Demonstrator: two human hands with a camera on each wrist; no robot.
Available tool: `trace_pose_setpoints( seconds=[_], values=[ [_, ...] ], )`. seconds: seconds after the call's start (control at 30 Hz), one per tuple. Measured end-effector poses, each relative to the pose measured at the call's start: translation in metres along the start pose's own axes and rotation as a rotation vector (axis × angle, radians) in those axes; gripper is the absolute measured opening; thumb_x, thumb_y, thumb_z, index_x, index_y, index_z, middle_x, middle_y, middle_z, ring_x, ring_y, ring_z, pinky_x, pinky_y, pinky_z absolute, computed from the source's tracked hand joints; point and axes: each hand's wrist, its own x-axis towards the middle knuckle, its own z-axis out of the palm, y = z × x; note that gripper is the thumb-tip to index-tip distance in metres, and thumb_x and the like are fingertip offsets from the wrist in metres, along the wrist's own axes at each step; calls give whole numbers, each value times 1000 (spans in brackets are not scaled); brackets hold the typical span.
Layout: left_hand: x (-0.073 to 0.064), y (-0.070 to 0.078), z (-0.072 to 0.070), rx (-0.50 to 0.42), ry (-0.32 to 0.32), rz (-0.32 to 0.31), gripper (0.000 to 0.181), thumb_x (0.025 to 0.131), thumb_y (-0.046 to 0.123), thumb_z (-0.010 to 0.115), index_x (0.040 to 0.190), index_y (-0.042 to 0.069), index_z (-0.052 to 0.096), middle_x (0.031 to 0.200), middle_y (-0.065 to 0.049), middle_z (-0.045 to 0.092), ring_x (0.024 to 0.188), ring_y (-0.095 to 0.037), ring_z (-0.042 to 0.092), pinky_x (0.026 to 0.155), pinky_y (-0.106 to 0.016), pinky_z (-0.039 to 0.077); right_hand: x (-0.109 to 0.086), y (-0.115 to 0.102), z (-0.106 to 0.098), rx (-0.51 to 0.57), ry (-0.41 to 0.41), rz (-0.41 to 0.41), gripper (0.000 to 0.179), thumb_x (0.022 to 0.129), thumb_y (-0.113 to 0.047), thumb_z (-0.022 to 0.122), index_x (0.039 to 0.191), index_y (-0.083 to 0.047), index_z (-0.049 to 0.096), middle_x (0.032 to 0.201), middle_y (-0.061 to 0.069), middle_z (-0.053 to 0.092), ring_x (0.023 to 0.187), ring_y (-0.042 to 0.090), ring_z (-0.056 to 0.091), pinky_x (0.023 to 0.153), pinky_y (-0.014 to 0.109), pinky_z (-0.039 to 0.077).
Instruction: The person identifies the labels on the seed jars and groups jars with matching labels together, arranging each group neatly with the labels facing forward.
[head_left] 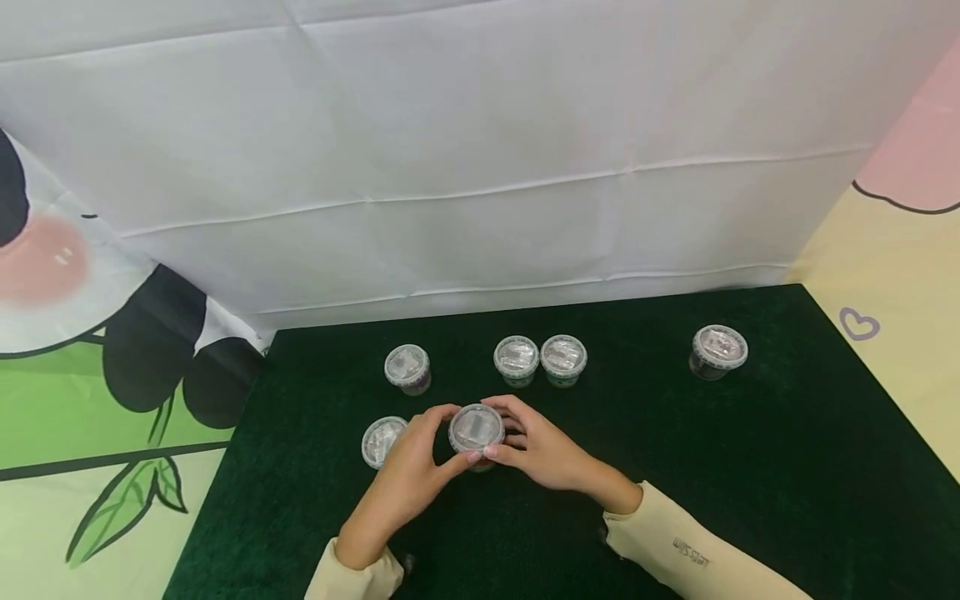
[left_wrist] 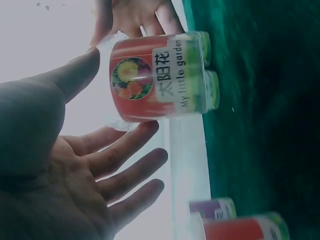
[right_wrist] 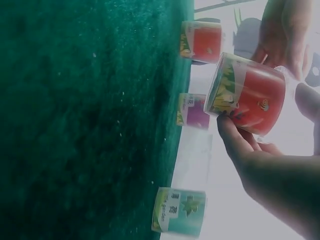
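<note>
Both hands grip our red-labelled cup (head_left: 476, 432), left hand (head_left: 408, 467) and right hand (head_left: 542, 450) curled round its sides above the green counter (head_left: 750, 467); it seems lifted. Five lidded cups surround it, nearest (head_left: 382, 440) just left.

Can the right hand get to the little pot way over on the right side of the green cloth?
Probably yes, but not right now. The right hand is holding the red pot together with the left hand. The far pot stands alone, with bare green cloth between.
</note>
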Motion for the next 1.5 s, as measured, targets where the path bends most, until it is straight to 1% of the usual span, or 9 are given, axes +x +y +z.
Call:
trace_pose_setpoints(
  seconds=[0.23, 0.37, 0.53, 0.63, 0.7, 0.8, 0.93, 1.23, 1.5],
  values=[
    [-2, -13, -9, 132, 35, 51, 52, 89, 28, 88, 132, 9, 65, 130, -9, 67, 128, -31, 60, 110, -59, 47, 15, 21, 6, -105, -42, -114, 65, 107, -22, 65, 158, 1, 33, 153, 22, 47, 138, 38, 56, 109, 47, 54],
    [-2, -18, -11, 172, 47, 52, 53, 87, 28, 90, 130, 8, 66, 130, -10, 68, 129, -32, 59, 111, -60, 45, 25, 40, 11, -63, -38, -82, 68, 104, -27, 69, 159, -5, 35, 156, 18, 47, 141, 36, 53, 112, 45, 51],
    [-4, -22, -15, 168, 30, 15, 57, 87, 29, 90, 133, 8, 64, 133, -11, 66, 133, -34, 57, 114, -61, 43, 45, 102, 13, -61, -40, -69, 72, 100, -39, 73, 160, -27, 36, 159, -1, 45, 143, 17, 52, 111, 31, 51],
    [-6, -23, -17, 162, 26, -2, 58, 87, 31, 89, 134, 9, 64, 133, -9, 66, 129, -32, 58, 108, -55, 49, 49, 111, 13, -65, -45, -60, 73, 98, -41, 75, 160, -34, 35, 159, -6, 44, 142, 14, 52, 110, 30, 51],
    [-7, -23, -18, 162, 29, -4, 58, 87, 31, 89, 135, 10, 63, 132, -8, 66, 122, -29, 60, 98, -49, 55, 49, 106, 14, -85, -51, -79, 73, 100, -37, 73, 161, -30, 34, 160, -1, 43, 142, 19, 53, 109, 33, 53],
    [-9, -23, -21, 158, 43, 5, 58, 86, 30, 89, 134, 11, 64, 129, -6, 67, 115, -28, 61, 90, -43, 54, 39, 62, 17, -126, -49, -97, 70, 103, -28, 70, 162, -16, 34, 161, 12, 43, 143, 30, 52, 112, 42, 51],
    [-11, -22, -26, 129, 60, 12, 58, 87, 28, 90, 135, 11, 64, 128, -6, 67, 118, -29, 60, 95, -46, 51, 27, 4, 20, -143, -52, -93, 67, 104, -20, 68, 160, -3, 33, 158, 22, 43, 143, 39, 51, 114, 48, 49],
    [-19, -22, -40, -37, 48, -66, 58, 94, 26, 83, 142, 10, 57, 137, -10, 62, 126, -31, 60, 104, -60, 52, 34, -31, 28, -99, -45, -9, 64, 105, -11, 66, 159, -3, 34, 159, 19, 43, 146, 37, 48, 118, 45, 45],
    [-27, -30, -52, -121, 81, -32, 58, 93, 16, 84, 141, 5, 53, 139, -16, 61, 126, -39, 64, 100, -56, 57, 46, -44, 37, -116, -69, -28, 64, 105, -11, 67, 160, -5, 34, 157, 16, 47, 145, 33, 49, 119, 43, 45]
  ],
)
